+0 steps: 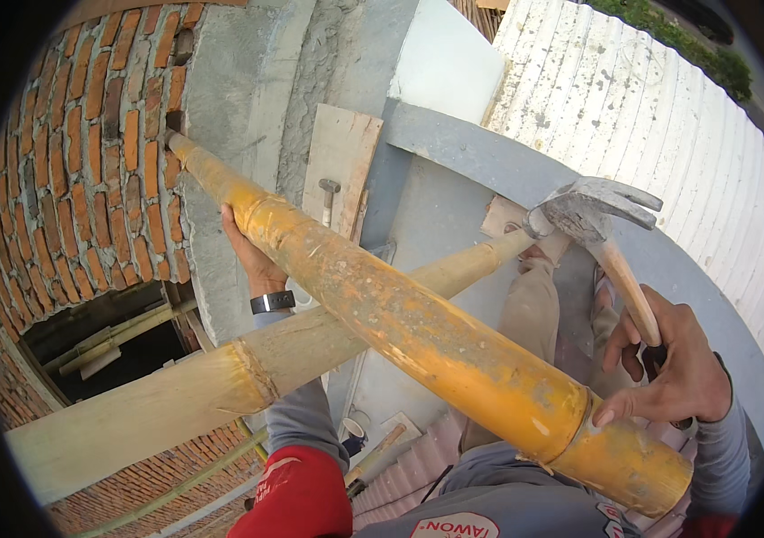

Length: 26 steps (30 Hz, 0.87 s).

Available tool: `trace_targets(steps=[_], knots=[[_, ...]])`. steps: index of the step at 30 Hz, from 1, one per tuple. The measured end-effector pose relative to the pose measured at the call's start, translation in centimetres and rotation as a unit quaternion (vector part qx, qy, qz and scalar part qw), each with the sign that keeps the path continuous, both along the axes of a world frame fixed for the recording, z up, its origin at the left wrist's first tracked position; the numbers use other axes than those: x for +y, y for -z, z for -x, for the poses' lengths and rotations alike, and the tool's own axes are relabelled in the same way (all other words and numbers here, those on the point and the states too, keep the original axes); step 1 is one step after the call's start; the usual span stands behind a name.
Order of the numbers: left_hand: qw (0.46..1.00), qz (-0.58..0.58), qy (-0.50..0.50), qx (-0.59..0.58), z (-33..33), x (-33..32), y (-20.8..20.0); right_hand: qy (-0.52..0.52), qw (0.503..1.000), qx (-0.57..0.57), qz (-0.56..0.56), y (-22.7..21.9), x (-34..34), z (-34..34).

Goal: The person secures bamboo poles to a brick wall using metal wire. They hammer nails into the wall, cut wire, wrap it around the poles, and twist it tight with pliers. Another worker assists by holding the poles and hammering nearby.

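A thick yellow bamboo pole (382,305) runs slantwise from the brick wall at far left to near my body at lower right. Its thin far end meets a gap in the bricks. My left hand (252,255) is closed around the pole's upper part, with most fingers hidden behind it. In my right hand (669,359) is a claw hammer (620,255), gripped by the lower handle with its head up and away from me. My right thumb rests at the pole's near end. A paler bamboo pole (301,354) crosses beneath the yellow one.
The brick wall (86,170) has a dark opening (122,336) at left. A grey plastered ledge (238,117), a leaning board (337,170) and another hammer (328,197) lie beyond. White corrugated roofing (633,108) spreads at upper right. Below are a cup (355,426) and pinkish corrugated sheets (409,480).
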<state>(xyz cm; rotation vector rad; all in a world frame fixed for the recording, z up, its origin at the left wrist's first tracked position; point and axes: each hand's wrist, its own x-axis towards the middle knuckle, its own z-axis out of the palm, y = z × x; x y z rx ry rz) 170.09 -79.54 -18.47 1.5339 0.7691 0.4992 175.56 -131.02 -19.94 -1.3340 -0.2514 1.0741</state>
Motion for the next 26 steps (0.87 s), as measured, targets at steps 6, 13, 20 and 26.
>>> trace_targets(steps=[6,13,20,26], knots=[[0.978,0.181,-0.069,0.082,7.0,-3.9,-0.9,-0.02,0.969,-0.147,0.196,-5.3,-10.7,6.0],[0.976,0.21,-0.026,0.042,16.3,-9.4,-1.7,0.086,0.957,-0.162,0.226,-7.6,-10.4,10.6],[0.992,0.11,-0.027,0.061,16.4,-13.8,-7.3,0.14,0.962,-0.177,0.153,-6.6,-10.4,12.6],[0.992,0.107,-0.033,0.061,16.5,-14.8,-7.8,0.165,0.952,-0.21,0.152,-4.9,-11.6,13.9]])
